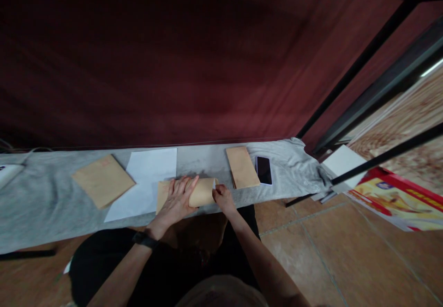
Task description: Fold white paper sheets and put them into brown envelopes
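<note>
From the remote station, I registered a narrow bench under grey cloth (44,201), its length running left to right. A white sheet (148,168) lay on it, left of centre. The brown envelope (204,196) lay at the bench's near edge, its left part beside or over the sheet's lower right side. Its long axis ran left to right, nearly parallel to the bench, and its right portion stood curved up from the surface.

I noted the left hand (179,200) nearer the envelope's middle: palm down, fingers extended and slightly apart, laid across the paper from above without closing around it. The envelope was therefore directly beneath those fingers and extended past them on both sides.

The right hand (223,198) was at the right end, fingers curled, tips at the pale edge. From those fingertips the envelope extended leftward. I could not tell whether they pinched the paper or only touched it. The controlling relation was this: right fingertips at the end of the long axis, left fingers across it.
</note>
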`<state>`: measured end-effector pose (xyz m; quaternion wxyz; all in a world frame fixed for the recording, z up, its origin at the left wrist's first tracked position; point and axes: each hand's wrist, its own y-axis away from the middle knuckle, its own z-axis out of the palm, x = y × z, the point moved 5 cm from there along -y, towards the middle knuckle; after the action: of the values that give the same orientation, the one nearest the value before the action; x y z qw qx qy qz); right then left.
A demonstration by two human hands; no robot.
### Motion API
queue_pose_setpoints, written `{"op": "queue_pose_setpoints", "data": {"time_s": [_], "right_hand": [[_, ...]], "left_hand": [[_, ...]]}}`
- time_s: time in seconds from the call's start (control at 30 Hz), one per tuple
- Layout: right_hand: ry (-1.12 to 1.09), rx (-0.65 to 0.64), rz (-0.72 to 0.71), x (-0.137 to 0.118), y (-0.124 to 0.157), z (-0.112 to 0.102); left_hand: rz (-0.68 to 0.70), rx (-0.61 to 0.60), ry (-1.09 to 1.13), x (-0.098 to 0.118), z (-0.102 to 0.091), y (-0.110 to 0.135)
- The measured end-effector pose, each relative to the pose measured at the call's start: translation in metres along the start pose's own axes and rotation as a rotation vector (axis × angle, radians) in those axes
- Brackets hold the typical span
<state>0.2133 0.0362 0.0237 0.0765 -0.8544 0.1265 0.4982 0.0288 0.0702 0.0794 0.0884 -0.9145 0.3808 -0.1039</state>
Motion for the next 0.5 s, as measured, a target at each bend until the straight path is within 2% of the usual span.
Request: {"op": "queue_pose_setpoints", "data": {"time_s": [0.27, 0.5], "right_hand": [[-0.166, 0.233, 0.007, 0.003, 0.011, -0.012], [-0.291, 0.266, 0.023, 0.001, 0.013, -0.015]], "left_hand": [[0.017, 0.011, 0.015, 0.001, 0.003, -0.002], [0.022, 0.017, 0.028, 0.003, 0.004, -0.003]]}}
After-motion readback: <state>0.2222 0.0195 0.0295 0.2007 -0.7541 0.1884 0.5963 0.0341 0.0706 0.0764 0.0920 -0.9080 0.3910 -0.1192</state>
